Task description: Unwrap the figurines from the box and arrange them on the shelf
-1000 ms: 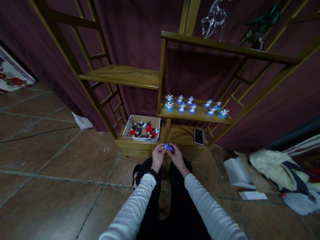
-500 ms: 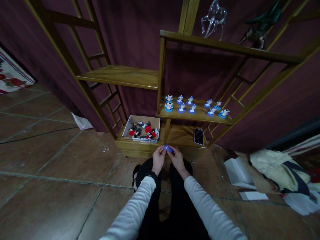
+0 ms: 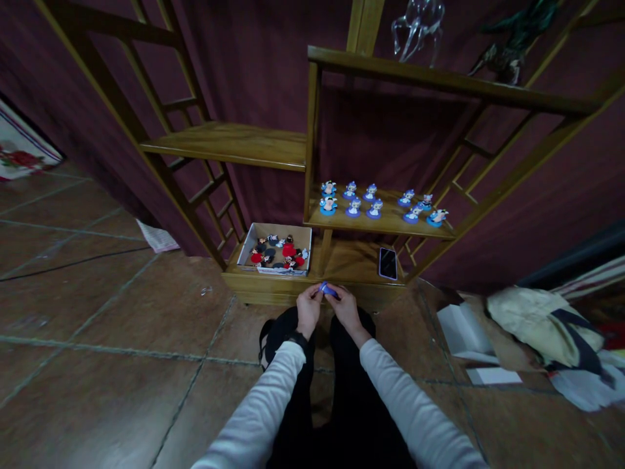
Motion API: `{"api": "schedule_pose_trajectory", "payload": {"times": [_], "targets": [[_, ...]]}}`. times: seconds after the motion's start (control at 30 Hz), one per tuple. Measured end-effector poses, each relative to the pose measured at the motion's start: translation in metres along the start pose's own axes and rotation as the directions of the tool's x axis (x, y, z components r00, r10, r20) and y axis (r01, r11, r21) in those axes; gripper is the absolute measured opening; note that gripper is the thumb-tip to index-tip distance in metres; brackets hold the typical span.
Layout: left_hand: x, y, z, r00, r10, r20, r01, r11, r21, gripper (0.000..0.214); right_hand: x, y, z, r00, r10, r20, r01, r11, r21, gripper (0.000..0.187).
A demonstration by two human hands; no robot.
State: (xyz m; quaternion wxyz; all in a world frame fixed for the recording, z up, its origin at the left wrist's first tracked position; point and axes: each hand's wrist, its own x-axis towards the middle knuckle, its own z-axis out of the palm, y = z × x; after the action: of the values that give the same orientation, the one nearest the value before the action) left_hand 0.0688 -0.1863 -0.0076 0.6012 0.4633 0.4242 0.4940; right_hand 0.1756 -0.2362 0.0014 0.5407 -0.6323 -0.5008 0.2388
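Observation:
My left hand (image 3: 308,311) and my right hand (image 3: 346,309) meet in front of the low shelf, above my knees. Between their fingertips is a small purple figurine (image 3: 328,290), gripped from both sides; the fingers hide much of it. Beyond them, to the left, a shallow cardboard box (image 3: 248,250) holds several small red and black figurines (image 3: 288,250). On the shelf above stand several more figurines: purple and white ones (image 3: 375,209) in the middle, and ones on blue bases (image 3: 328,206) toward either end.
A phone (image 3: 388,264) lies on the lower shelf (image 3: 349,260) at the right. Higher up stand a clear glass horse (image 3: 418,29) and a dark statue (image 3: 512,45). White cartons (image 3: 463,332) and a cream bag (image 3: 541,326) lie on the tiled floor at the right.
The view has tilted slightly, so the upper shelves sit a little higher in the picture. Both hands keep hold of the purple figurine in nearly the same place.

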Motion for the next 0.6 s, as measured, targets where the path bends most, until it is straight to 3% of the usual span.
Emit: {"api": "schedule_pose_trajectory", "payload": {"times": [0.33,0.43,0.6], "targets": [[0.001,0.003,-0.004,0.998,0.034,0.06,-0.042,0.988,0.147,0.018,0.001,-0.001,-0.006,0.999,0.015,0.029,-0.015,1.0,0.011,0.028],[0.002,0.007,-0.003,0.998,-0.029,0.06,0.022,0.993,0.112,0.017,0.0,-0.004,-0.008,0.998,0.061,0.027,-0.062,0.997,0.045,0.032],[0.0,0.011,0.0,0.979,-0.197,0.061,0.202,0.973,-0.108,0.016,0.0,-0.005,-0.01,0.983,0.173,-0.063,-0.158,0.967,0.199,0.039]]}}
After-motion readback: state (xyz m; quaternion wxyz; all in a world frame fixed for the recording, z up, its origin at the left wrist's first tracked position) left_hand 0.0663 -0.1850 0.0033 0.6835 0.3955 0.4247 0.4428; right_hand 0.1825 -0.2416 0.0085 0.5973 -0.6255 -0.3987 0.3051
